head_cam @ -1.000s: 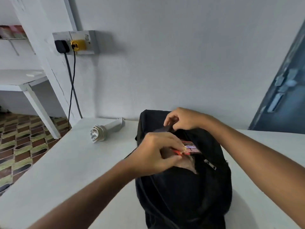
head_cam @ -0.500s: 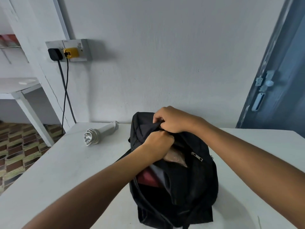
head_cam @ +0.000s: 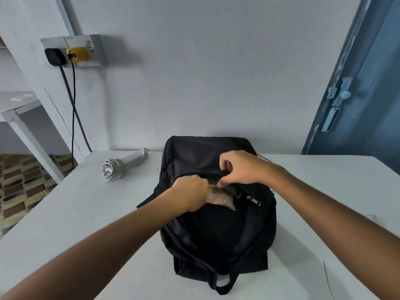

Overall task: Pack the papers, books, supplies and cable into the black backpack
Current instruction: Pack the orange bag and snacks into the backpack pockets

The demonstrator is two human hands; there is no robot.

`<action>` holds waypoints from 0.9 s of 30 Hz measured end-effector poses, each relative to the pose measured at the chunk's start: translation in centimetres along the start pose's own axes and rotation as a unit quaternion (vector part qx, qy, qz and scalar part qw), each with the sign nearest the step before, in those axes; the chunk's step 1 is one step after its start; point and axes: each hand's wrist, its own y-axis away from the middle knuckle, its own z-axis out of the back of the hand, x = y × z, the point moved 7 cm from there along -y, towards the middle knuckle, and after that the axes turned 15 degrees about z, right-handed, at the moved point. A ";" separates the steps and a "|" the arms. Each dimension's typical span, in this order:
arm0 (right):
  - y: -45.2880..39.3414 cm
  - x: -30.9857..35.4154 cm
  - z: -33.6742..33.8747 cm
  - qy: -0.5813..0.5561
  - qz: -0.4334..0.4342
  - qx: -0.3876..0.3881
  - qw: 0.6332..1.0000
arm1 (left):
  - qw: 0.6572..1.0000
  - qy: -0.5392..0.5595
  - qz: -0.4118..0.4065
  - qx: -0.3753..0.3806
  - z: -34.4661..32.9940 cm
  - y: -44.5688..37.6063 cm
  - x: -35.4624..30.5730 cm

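Note:
The black backpack (head_cam: 218, 230) lies on the white table (head_cam: 75, 213) with a front pocket open. My right hand (head_cam: 240, 168) pinches the upper edge of that pocket's opening. My left hand (head_cam: 191, 194) is curled, its fingers pushed into the pocket, where a brownish clear plastic pouch (head_cam: 220, 199) shows. What the left fingers hold is hidden. A metal zipper pull (head_cam: 253, 200) lies just right of the opening.
A white flashlight (head_cam: 121, 166) lies on the table left of the bag. A wall socket (head_cam: 73, 51) with a black plug and a yellow plug hangs above, cables running down. A blue door (head_cam: 357, 94) stands at right.
The small red-labelled item my left hand held a second ago has gone out of sight into the pocket. The main compartment, open half a second ago, now looks closed over.

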 end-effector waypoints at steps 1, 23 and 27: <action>0.7 -0.7 -0.5 -0.003 -0.016 0.009 1.000 | 1.000 0.006 -0.002 0.000 -0.1 0.3 0.0; 7.1 -7.0 -3.8 -0.222 -0.081 -0.082 0.968 | 0.974 0.131 0.026 -0.181 -1.8 -0.2 -6.1; 7.3 -7.2 -3.5 -0.285 -0.084 -0.093 0.950 | 0.959 0.198 0.125 -0.161 -0.8 -0.8 -5.0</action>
